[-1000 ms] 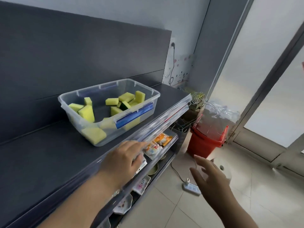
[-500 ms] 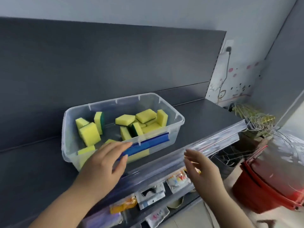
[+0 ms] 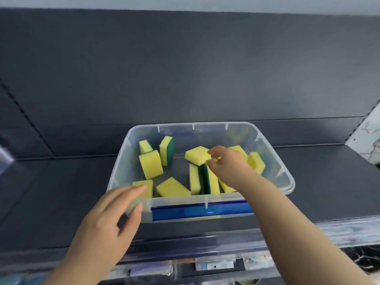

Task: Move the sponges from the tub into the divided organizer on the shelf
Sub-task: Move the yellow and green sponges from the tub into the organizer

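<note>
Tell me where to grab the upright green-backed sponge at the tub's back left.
From above, pinch the upright sponge across its yellow and green faces near the top. It stands on edge, top exposed, with free space on its green side.

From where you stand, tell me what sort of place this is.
Probably a small shop or stockroom: a dark retail-style shelf with a back panel, a clear label strip along its front edge, and a clear tub of yellow-green sponges standing on it.
</note>
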Demonstrator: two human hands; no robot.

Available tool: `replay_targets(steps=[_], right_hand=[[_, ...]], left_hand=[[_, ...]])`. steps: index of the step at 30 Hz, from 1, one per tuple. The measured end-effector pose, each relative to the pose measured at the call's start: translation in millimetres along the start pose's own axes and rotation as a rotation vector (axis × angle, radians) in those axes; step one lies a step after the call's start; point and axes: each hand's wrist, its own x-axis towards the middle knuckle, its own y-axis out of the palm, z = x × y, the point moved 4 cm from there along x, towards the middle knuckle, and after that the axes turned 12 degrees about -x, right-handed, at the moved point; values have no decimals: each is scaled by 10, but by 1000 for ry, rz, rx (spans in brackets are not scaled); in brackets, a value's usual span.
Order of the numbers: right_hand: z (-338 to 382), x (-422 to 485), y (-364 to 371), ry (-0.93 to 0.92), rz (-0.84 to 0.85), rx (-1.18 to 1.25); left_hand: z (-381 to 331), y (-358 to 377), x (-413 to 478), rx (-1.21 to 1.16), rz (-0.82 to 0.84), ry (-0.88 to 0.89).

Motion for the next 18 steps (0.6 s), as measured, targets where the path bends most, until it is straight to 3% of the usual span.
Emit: replay_targets(steps=[5, 7, 9, 13, 18], right_hand=[[90, 432, 324, 42, 341, -500], [73, 479, 377, 49, 404, -601], [8, 480, 314, 87, 367, -563], [-151, 295, -46, 202, 126, -288], [-268, -68, -310, 201, -109, -131]], left_hand=[[218, -122, 215, -10, -19, -12], [297, -116, 349, 0, 25, 10], [366, -87, 509, 19, 93, 61], [445, 76, 913, 62, 217, 214], [483, 613, 1432, 153, 419, 403]])
